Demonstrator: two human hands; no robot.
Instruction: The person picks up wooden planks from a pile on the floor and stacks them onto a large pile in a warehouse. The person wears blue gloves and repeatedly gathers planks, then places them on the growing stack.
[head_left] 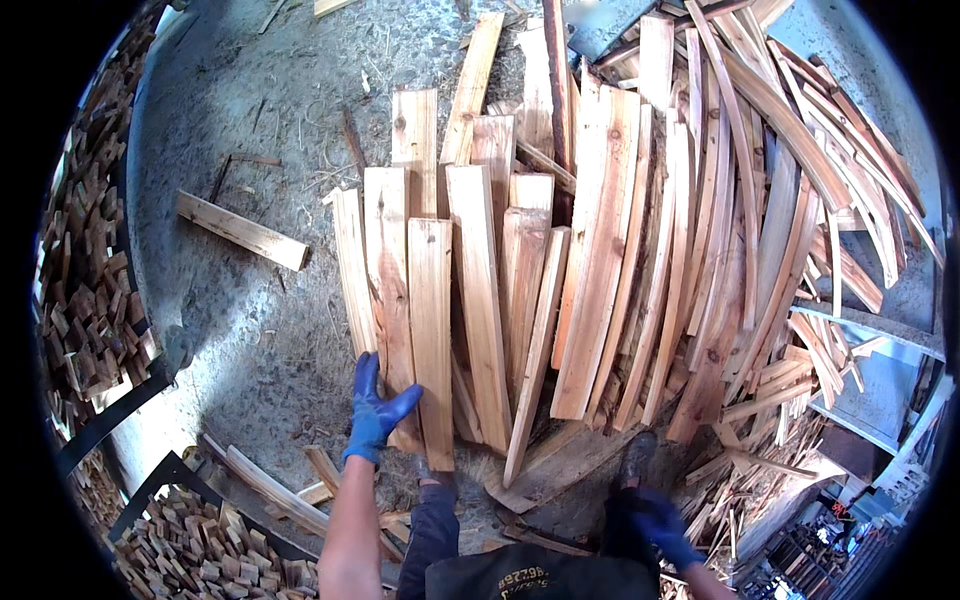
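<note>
My left hand [376, 410], in a blue glove, is at the near end of the pile. Its thumb and fingers are spread apart, next to a knotty plank [388, 260] and a narrower board [352, 260]; it looks close to or touching the wood. Just right of it, a pale plank [431, 340] lies with its near end toward my feet. My right hand [662, 528], also in a blue glove, hangs low beside my right leg. Shadow hides its fingers. Several other planks [477, 300] lie side by side in front of me, some overlapping.
Long thin strips [740, 180] are heaped to the right. A loose board [243, 230] lies on the floor [240, 110] to the left. Stacked wood pieces fill a black-edged bin [200, 545] at the lower left. Scrap boards [275, 490] lie near my feet. Blue metal framework [870, 330] stands at right.
</note>
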